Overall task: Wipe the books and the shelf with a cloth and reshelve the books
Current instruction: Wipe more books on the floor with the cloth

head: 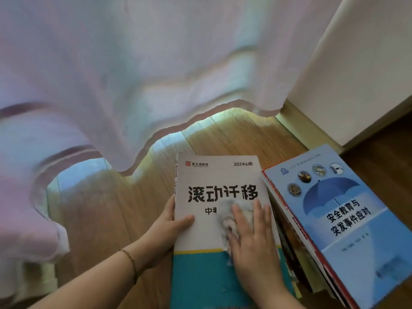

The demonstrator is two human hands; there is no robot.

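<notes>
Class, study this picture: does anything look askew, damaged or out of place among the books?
Yes. The blue umbrella book tops a pile that lies skewed, its edges fanned out rather than squared, and it sits on the floor, not a shelf. The cloth under the right hand looks grey and soiled.

White-and-teal book (214, 219) flat on wood floor (107, 208). Left hand (171, 224) grips its left edge, thumb on the cover. Right hand (252, 237) flat on the cover, fingers spread, pressing a greyish cloth (227, 217); cloth is blurred, edges unclear. Stack of books (330, 219), blue umbrella cover on top, just right of it. Sheer curtain (133, 74) hangs over the floor behind; white wall (367, 63) at right.
</notes>
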